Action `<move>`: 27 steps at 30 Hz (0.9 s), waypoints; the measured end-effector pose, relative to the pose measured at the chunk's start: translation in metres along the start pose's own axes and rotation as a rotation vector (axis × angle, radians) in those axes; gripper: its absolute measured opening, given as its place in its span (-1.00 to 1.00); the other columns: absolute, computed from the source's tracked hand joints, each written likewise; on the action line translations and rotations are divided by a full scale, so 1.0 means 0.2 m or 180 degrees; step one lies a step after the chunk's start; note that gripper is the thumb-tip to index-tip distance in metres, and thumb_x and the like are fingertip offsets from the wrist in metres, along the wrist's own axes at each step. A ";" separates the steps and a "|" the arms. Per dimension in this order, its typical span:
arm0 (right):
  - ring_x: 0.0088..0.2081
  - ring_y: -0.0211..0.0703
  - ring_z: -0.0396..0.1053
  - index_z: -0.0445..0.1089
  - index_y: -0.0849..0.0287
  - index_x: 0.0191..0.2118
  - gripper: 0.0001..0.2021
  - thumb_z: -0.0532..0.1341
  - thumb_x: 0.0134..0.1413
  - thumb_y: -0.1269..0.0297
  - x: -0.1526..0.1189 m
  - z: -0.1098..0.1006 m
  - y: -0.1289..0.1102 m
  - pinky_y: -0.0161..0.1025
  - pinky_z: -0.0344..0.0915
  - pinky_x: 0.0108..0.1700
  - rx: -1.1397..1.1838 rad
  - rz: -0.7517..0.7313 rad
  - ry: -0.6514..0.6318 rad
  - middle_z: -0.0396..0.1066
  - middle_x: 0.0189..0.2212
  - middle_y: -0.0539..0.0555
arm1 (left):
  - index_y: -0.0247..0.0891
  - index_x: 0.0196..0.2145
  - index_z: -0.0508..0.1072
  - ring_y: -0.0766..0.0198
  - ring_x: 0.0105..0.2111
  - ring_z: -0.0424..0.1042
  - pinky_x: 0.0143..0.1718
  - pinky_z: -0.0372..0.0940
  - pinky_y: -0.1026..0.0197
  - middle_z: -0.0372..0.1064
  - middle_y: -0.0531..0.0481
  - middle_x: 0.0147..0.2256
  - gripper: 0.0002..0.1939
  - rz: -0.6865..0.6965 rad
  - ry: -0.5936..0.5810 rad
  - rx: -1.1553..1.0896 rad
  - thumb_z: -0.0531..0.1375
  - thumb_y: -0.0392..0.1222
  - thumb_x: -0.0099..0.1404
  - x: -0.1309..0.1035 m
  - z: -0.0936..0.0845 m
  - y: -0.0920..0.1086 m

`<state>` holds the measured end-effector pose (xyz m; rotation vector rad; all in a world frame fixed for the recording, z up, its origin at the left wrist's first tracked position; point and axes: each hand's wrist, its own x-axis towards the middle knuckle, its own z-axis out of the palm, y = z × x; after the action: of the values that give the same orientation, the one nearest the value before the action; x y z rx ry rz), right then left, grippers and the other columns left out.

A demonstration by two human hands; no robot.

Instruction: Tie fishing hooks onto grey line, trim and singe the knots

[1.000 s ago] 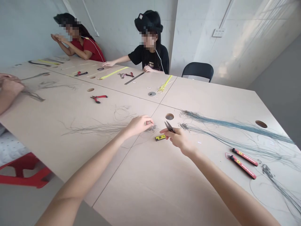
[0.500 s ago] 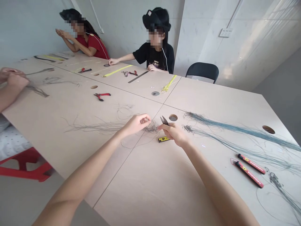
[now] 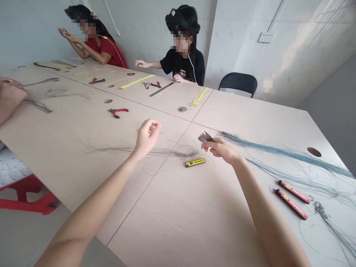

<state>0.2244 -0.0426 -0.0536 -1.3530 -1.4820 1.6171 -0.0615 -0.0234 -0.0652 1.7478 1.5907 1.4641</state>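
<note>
My left hand (image 3: 147,136) is raised over the table with thumb and fingertips in a pinch; anything between them is too thin to make out. Below it lies a loose bundle of fine grey cords (image 3: 125,149), its knotted, tangled end to the right. In my right hand (image 3: 221,149) is a pair of scissors (image 3: 208,137), blades pointing up and left, partly hiding a hole in the tabletop. A yellow lighter (image 3: 195,162) rests just below the tangled end, between my hands.
Blue-grey cords (image 3: 278,150) stretch across the right side. Two red lighters (image 3: 292,205) lie near another grey bundle (image 3: 322,211). Red-handled pliers (image 3: 118,112) lie left of centre. Two people sit across the table; a person's hands (image 3: 11,92) hold cords at far left.
My left hand has moved up and left, away from the tangled cord end. My right hand with the scissors has shifted right, uncovering the yellow lighter. A person across lifted a hand.
</note>
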 end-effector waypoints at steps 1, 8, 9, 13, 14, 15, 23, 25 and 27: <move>-0.63 -0.47 -0.18 0.38 0.21 -0.50 -0.78 0.31 -0.11 0.16 0.00 0.00 0.00 -0.26 -0.31 -0.55 -0.0034 -0.0023 0.0017 0.21 -0.53 -0.06 | -0.21 -0.34 0.34 0.40 -0.48 0.30 -0.48 0.21 0.33 0.42 -0.01 -0.28 -0.87 -0.0088 0.0059 -0.0159 0.17 -0.11 0.23 0.01 -0.01 0.00; -0.54 -0.41 -0.04 0.55 0.20 -0.37 -0.75 0.32 -0.15 0.12 0.03 0.06 0.03 -0.27 -0.24 -0.53 -0.0261 0.0035 0.0046 0.46 -0.19 0.09 | -0.18 -0.36 0.26 0.45 -0.66 0.20 -0.65 0.08 0.35 0.41 0.05 -0.43 -0.89 -0.0512 0.0258 -0.0781 0.15 -0.16 0.20 0.07 -0.05 0.03; -0.52 -0.40 0.00 0.57 0.19 -0.35 -0.74 0.32 -0.15 0.12 0.03 0.06 0.03 -0.28 -0.21 -0.53 -0.0324 0.0012 0.0062 0.46 -0.12 0.09 | -0.19 -0.38 0.26 0.44 -0.65 0.20 -0.63 0.08 0.34 0.40 0.05 -0.44 -0.90 -0.0519 0.0227 -0.0679 0.14 -0.16 0.18 0.07 -0.07 0.03; -0.45 -0.33 0.12 0.59 0.14 -0.19 -0.70 0.27 -0.08 0.20 0.00 0.02 0.00 -0.30 -0.08 -0.50 -0.0473 -0.0113 0.0547 0.51 -0.12 0.09 | -0.20 -0.46 0.34 0.35 -0.52 0.30 -0.46 0.18 0.29 0.40 0.06 -0.45 -0.93 -0.0431 -0.1026 0.0639 0.13 -0.18 0.12 0.06 -0.14 0.05; -0.47 -0.32 0.12 0.57 0.14 -0.13 -0.68 0.24 -0.04 0.22 -0.01 0.00 -0.01 -0.30 -0.06 -0.50 -0.0550 -0.0089 0.0731 0.53 -0.17 0.09 | -0.20 -0.49 0.35 0.32 -0.49 0.32 -0.42 0.18 0.28 0.40 0.07 -0.47 -0.92 -0.0461 -0.1493 0.1208 0.13 -0.18 0.11 0.06 -0.16 0.06; -0.50 -0.33 0.10 0.56 0.15 -0.11 -0.68 0.21 0.01 0.23 -0.01 -0.03 -0.02 -0.30 -0.04 -0.50 -0.0679 -0.0031 0.0894 0.54 -0.23 0.09 | -0.19 -0.52 0.36 0.29 -0.49 0.34 -0.41 0.17 0.26 0.41 0.08 -0.48 -0.91 -0.0516 -0.1881 0.1787 0.14 -0.19 0.10 0.06 -0.18 0.06; -0.65 -0.38 -0.03 0.31 0.22 -0.72 -0.73 0.28 -0.09 0.39 0.03 -0.03 0.03 -0.28 -0.07 -0.54 -0.1611 0.0728 0.0793 0.11 -0.74 -0.07 | -0.20 -0.26 0.44 0.15 -0.21 0.45 -0.22 0.26 0.18 0.45 -0.09 -0.10 -0.81 0.0184 -0.2022 0.2187 0.04 -0.18 0.29 -0.06 -0.04 0.11; -0.64 -0.37 0.04 0.34 0.21 -0.69 -0.76 0.26 -0.08 0.44 0.05 -0.01 0.05 -0.29 -0.03 -0.52 -0.1682 0.0738 0.0719 0.16 -0.72 -0.07 | -0.20 -0.29 0.44 0.23 -0.29 0.43 -0.23 0.28 0.22 0.44 -0.03 -0.21 -0.81 0.0333 -0.2545 0.1434 0.06 -0.12 0.32 -0.11 0.04 0.10; -0.61 -0.36 0.11 0.41 0.21 -0.60 -0.83 0.25 -0.05 0.46 0.06 0.01 0.06 -0.31 0.02 -0.50 -0.1730 0.0705 0.0690 0.25 -0.68 -0.06 | -0.21 -0.33 0.43 0.25 -0.33 0.41 -0.24 0.28 0.22 0.42 -0.01 -0.27 -0.83 0.0368 -0.2792 0.1142 0.08 -0.14 0.32 -0.16 0.09 0.09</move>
<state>0.2212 -0.0358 -0.0690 -1.9790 -1.7557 1.1733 -0.0311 -0.0498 -0.0712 2.2472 1.2965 0.3028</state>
